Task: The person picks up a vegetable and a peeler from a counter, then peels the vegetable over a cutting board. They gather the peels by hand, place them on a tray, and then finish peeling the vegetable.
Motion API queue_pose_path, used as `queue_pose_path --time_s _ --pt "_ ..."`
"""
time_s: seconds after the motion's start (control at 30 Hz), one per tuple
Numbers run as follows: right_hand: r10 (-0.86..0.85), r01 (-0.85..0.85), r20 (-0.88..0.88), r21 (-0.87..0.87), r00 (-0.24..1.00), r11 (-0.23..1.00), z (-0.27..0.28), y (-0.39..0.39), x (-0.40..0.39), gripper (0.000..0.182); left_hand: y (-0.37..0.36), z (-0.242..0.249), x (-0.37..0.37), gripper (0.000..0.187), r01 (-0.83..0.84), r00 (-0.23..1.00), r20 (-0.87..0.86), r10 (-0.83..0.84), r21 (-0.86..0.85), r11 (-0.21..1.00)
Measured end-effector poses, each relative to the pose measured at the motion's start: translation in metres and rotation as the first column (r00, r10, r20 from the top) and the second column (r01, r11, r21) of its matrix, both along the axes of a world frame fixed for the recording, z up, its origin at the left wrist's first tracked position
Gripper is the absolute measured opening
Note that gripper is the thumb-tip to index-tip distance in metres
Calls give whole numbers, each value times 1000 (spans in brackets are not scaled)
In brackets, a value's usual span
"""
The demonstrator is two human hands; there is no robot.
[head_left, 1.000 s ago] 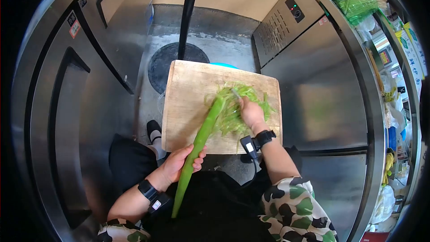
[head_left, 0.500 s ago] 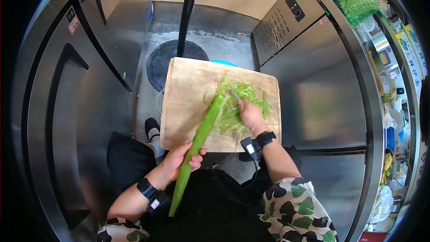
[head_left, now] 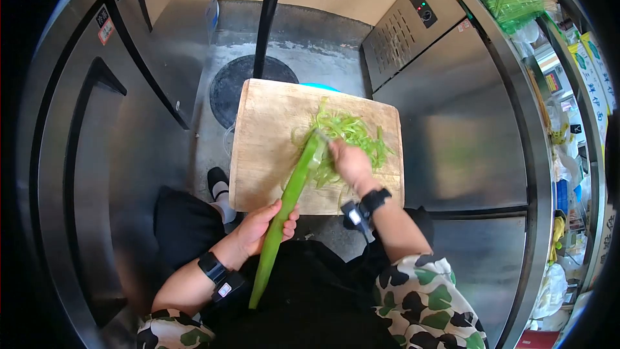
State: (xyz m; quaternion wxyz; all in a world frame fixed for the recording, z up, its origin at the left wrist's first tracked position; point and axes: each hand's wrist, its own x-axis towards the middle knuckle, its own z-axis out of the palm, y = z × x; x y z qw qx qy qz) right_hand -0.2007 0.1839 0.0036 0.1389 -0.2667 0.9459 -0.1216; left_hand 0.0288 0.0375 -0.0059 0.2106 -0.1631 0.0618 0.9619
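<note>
A long green peeled stalk (head_left: 295, 184) slants from my lap up over a wooden cutting board (head_left: 265, 116). My left hand (head_left: 266, 225) is wrapped round its lower half, near the board's front edge. Closed round a small peeler (head_left: 322, 135), my right hand (head_left: 351, 163) is at the stalk's upper end; the fingers hide much of the tool, and its blade is blurred. Thin light green peelings (head_left: 352, 130) lie heaped on the board beside and beneath my right hand.
Steel cabinets stand on the left (head_left: 145, 174) and right (head_left: 452, 123). A black post (head_left: 268, 19) rises behind the board, near a dark round cover (head_left: 226, 94) on the floor. Shelves at the far right hold bags, including a green one (head_left: 515, 0).
My right hand and the peeler have moved left and slightly down, onto the stalk's upper end. The stalk's lower end has shifted slightly right.
</note>
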Motion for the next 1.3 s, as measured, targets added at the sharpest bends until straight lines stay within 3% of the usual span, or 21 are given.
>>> queue_pose_path --time_s 0.07,0.13,0.2,0.23,0.27,0.3,0.33,0.47,0.53,0.6,0.63,0.77,0.87,0.93,1.03,1.1,1.17,1.27,1.3 --pt "-63 61 -77 -19 995 998 9 10 -11 33 -1 -2 -3 37 1 1000 -12 1 120 993" --pt "-62 52 -116 -86 991 995 19 20 -7 36 1 -2 -4 39 -5 1000 -1 5 97 995" --pt "-46 78 208 -145 977 986 57 23 40 32 3 3 -1 39 -27 1000 7 26 119 993" --pt "106 -54 155 -307 982 950 50 35 66 28 4 8 -3 38 -38 999 1 39 147 988" --pt "275 -220 114 -352 955 910 54 39 88 23 4 10 -5 38 -49 999 -6 51 174 983" --pt "304 -289 262 -94 916 953 60 38 102 22 5 7 -5 37 -44 999 0 45 187 981" --pt "343 -323 293 -116 892 939 56 37 111 21 6 4 -5 37 -38 999 7 37 199 979" --pt "115 -95 149 -135 982 986 -9 24 45 31 11 -1 -5 38 -2 1000 21 -4 287 958" --pt "-36 32 -22 -138 999 990 -13 19 -3 34 9 9 -9 39 0 1000 16 -4 250 968" --pt "-59 51 -67 -114 996 992 -5 28 -22 37 8 14 -10 39 30 999 30 -36 175 984" --pt "-65 56 -93 -96 994 994 -1 30 -27 38 8 15 -11 38 53 997 42 -58 118 992" --pt "-20 41 142 -147 990 988 39 47 35 34 15 12 -7 35 109 993 57 -104 -86 990" --pt "238 -208 126 -214 963 954 50 50 92 25 16 1 -5 31 103 993 58 -100 -41 994" --pt "329 -319 179 -83 927 944 54 41 107 28 13 -8 -2 30 99 994 36 -100 39 994" --pt "305 -305 11 64 952 950 20 19 62 29 13 -11 1 30 103 994 14 -104 53 993" --pt "4 -4 -11 32 1000 999 -2 11 8 33 10 -7 -2 29 114 993 -18 -113 52 992" --pt "-57 59 -105 12 993 998 -5 18 -25 34 11 -4 -1 25 130 991 -48 -125 110 985" --pt "10 -12 -60 -29 998 1000 27 28 -3 34 12 -4 1 34 185 982 18 -186 57 981" --pt "16 -13 61 -40 998 999 43 30 21 33 11 -6 2 30 182 983 4 -183 100 978"
